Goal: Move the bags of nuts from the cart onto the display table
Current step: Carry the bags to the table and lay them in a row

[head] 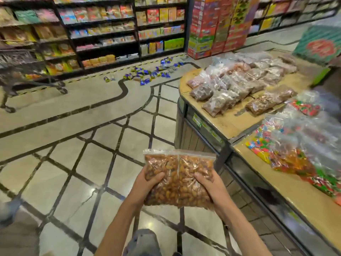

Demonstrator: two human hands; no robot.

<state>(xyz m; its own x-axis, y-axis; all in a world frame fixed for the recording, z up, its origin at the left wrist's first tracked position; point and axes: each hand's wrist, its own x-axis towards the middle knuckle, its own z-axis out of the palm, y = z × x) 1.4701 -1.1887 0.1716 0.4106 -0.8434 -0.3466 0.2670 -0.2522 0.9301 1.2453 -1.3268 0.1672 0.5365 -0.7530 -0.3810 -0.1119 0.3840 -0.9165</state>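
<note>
No readable writing anywhere; shelf labels too blurred. Two clear zip bags of nuts (178, 179), brown-orange, held side by side over the tiled floor (73, 163). Left hand (145, 183) grips the left bag's edge, thumb on top; right hand (210, 187) grips the right bag likewise. Display table (228, 122) just right, with nut bags on table (239, 84). Cart (27, 71) far left.
</note>
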